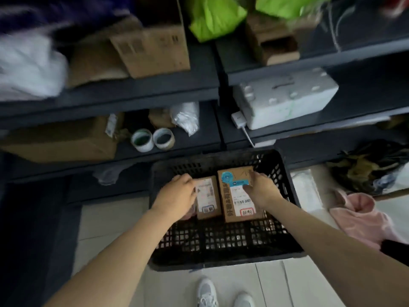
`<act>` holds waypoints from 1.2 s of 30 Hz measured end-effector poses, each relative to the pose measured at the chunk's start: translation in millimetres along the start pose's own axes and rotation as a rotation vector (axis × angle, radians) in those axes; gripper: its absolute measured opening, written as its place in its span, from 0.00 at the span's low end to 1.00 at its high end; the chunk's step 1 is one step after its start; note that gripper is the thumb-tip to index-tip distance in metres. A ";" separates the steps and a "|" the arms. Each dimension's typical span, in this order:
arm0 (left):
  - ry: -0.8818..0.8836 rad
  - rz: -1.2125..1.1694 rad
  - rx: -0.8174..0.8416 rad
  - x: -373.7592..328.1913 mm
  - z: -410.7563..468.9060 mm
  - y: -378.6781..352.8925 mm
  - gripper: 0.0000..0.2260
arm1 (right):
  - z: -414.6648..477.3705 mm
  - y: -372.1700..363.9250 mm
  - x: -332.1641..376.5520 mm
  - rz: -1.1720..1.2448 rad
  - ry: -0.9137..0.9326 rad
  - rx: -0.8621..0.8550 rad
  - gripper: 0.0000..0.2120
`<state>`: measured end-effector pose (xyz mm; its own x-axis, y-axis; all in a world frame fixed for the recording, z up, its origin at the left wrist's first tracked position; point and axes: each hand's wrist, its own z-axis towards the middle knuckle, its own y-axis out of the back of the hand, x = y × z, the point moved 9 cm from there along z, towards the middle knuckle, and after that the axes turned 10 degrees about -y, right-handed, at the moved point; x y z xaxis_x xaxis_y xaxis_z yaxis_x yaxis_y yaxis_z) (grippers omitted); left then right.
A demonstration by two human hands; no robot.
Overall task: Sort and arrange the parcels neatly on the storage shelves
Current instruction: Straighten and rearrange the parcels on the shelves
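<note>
Two cardboard parcels lie side by side in a black plastic crate [285, 173] on the floor. The small parcel [208, 199] carries a white label, and my left hand [177, 196] grips its left edge. The larger parcel [238, 196] has a blue sticker and a barcode label. My right hand [262, 189] grips its right side, thumb on top. Dark grey storage shelves [141, 96] rise behind the crate. They hold cardboard boxes [155, 52], a white foam box [285, 96] and green bags [212, 18].
Two tape rolls [152, 139] and a clear bag [186, 118] sit on the lower left shelf beside a big carton [59, 140]. A white charger [238, 118] trails a cable. Pink cloth [363, 216] and a dark bundle [365, 165] lie on the floor to the right. My white shoes [223, 293] stand below the crate.
</note>
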<state>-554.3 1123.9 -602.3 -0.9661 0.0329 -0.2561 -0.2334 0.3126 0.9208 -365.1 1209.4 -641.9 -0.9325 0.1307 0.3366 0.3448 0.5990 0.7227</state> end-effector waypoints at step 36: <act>0.890 0.899 -0.900 203.2 -917.6 549.7 0.14 | -861.4 -61.8 763.6 0.103 1.701 -0.189 0.25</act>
<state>-980.2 431.4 121.8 -0.4951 -0.7665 0.4091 0.7666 -0.1638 0.6208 -1006.2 591.7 90.5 0.2042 -0.8377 0.5065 0.5151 0.5319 0.6721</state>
